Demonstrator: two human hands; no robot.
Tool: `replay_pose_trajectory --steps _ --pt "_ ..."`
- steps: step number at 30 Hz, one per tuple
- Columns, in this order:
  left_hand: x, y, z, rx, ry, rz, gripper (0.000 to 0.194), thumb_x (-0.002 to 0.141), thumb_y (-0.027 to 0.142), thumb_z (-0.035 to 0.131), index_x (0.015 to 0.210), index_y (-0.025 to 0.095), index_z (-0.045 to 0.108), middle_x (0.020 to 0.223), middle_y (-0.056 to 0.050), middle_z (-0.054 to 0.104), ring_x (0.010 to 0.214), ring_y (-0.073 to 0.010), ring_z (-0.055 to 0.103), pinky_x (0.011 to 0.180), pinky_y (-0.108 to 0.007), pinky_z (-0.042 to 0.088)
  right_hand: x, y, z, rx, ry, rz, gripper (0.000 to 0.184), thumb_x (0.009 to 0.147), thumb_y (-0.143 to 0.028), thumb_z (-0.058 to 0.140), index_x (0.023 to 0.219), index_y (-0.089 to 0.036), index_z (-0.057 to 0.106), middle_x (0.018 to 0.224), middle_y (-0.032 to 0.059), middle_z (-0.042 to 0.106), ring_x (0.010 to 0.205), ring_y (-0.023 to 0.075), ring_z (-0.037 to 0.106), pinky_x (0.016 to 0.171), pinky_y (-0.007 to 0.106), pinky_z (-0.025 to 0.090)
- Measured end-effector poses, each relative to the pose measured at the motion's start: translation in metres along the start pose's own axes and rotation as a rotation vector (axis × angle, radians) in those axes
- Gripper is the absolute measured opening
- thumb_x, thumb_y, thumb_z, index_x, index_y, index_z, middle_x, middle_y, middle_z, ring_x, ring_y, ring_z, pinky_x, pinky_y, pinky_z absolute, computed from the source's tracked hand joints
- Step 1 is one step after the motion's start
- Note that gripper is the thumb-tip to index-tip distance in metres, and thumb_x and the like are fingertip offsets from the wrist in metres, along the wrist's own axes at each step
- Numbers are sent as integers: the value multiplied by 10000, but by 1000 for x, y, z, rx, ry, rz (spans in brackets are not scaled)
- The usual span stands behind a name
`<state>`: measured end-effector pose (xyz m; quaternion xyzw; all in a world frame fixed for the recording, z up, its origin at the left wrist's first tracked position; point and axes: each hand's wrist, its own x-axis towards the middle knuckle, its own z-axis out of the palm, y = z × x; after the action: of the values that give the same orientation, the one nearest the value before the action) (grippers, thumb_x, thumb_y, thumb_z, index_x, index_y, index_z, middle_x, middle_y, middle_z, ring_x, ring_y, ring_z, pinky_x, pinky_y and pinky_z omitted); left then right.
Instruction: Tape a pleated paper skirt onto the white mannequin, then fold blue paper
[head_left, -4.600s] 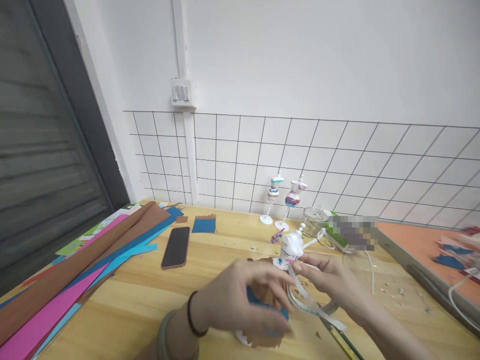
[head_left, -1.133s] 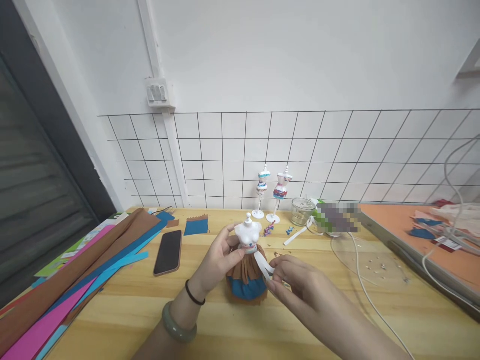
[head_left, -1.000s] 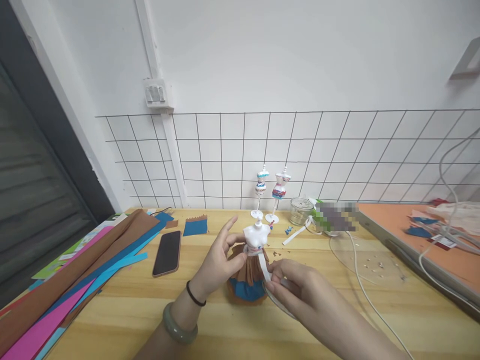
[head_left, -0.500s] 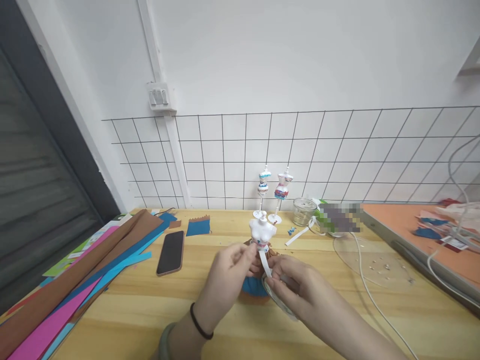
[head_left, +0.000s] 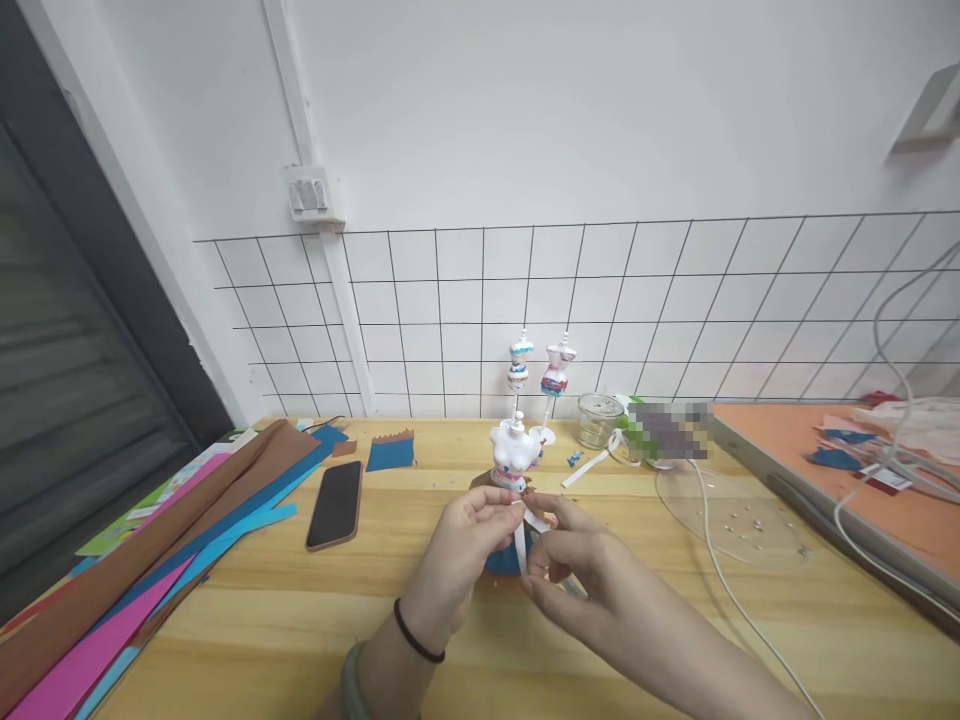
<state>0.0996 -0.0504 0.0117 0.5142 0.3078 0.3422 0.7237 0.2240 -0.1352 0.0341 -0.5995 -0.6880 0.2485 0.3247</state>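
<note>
A small white mannequin bust (head_left: 514, 451) in a brown and blue paper skirt (head_left: 501, 557) stands on the wooden table (head_left: 300, 620) in front of me. My left hand (head_left: 466, 548) is closed at the skirt's waist, fingers pinching there. My right hand (head_left: 574, 565) pinches a narrow white strip (head_left: 520, 540) that hangs down from the waist. The two hands almost touch and hide most of the skirt.
Two more dressed mannequins (head_left: 535, 383) stand by the wire grid at the back, beside a small glass jar (head_left: 598, 419). A dark phone (head_left: 334, 503) and long coloured paper sheets (head_left: 161, 540) lie at left. White cables (head_left: 731, 590) and an orange board (head_left: 840, 465) lie at right.
The mannequin went from tilted in my hands to upright on the table. My left hand dropped from the bust to the waist, and my right hand drew in close with the white strip.
</note>
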Motion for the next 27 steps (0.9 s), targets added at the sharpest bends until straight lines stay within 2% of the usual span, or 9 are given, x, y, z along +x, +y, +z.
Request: replay_pose_trajectory --steps 5,8,11,13,15,17,20,24,27 --pt "0 0 1 -85 0 -10 208 658 295 689 716 130 578 717 -26 614 653 -109 554 663 -239 424 -4 -2 2 31 3 -6 184 788 -200 527 604 -202 517 1211 41 459 1156 215 436 858 288 419" --pt "1 -2 0 -115 -43 -28 187 697 289 655 729 124 574 760 -58 634 652 -128 574 657 -267 443 -6 -3 -4 107 9 -15 153 794 -262 551 654 -210 521 1155 52 516 1141 219 452 850 303 433" --pt "3 -4 -2 -133 -67 -68 168 708 255 647 751 109 577 819 -97 650 690 -152 597 684 -299 460 -7 12 -15 156 109 10 195 834 -365 489 703 -223 514 1008 71 618 1202 235 399 825 306 455" --pt "4 -5 -4 -145 -62 -95 154 708 232 648 756 106 572 849 -119 656 733 -172 610 692 -310 469 -10 37 -22 25 184 115 265 852 -419 430 682 -227 498 949 82 654 1188 250 424 785 298 469" --pt "5 -4 -5 -164 -58 -113 141 712 215 643 754 104 566 860 -135 659 762 -189 617 671 -304 479 -17 70 -23 -276 197 246 253 854 -420 404 752 -224 528 945 97 671 958 257 605 701 313 485" --pt "5 -2 -5 -200 -59 -117 123 708 188 644 740 99 565 850 -139 658 786 -195 620 657 -288 484 -28 105 -17 -613 159 229 199 839 -362 426 833 -219 565 823 89 702 779 248 662 627 307 480" --pt "4 0 -5 -261 -58 -130 117 687 160 662 721 102 566 865 -134 656 836 -206 619 670 -276 485 -48 143 2 -722 137 171 229 817 -245 434 623 -214 551 562 55 665 520 216 634 487 267 414" --pt "6 0 -6 -269 -54 -150 136 680 173 672 760 106 584 907 -135 652 848 -202 616 659 -261 482 -64 160 18 -849 167 -16 199 780 -186 472 588 -207 520 498 54 620 463 213 596 463 265 377" --pt "8 -1 -8 -283 -90 -146 153 681 192 672 777 101 596 870 -126 654 789 -179 617 642 -253 480 -61 152 4 -837 134 -68 175 764 -124 462 653 -218 560 542 27 642 475 192 608 453 244 397"
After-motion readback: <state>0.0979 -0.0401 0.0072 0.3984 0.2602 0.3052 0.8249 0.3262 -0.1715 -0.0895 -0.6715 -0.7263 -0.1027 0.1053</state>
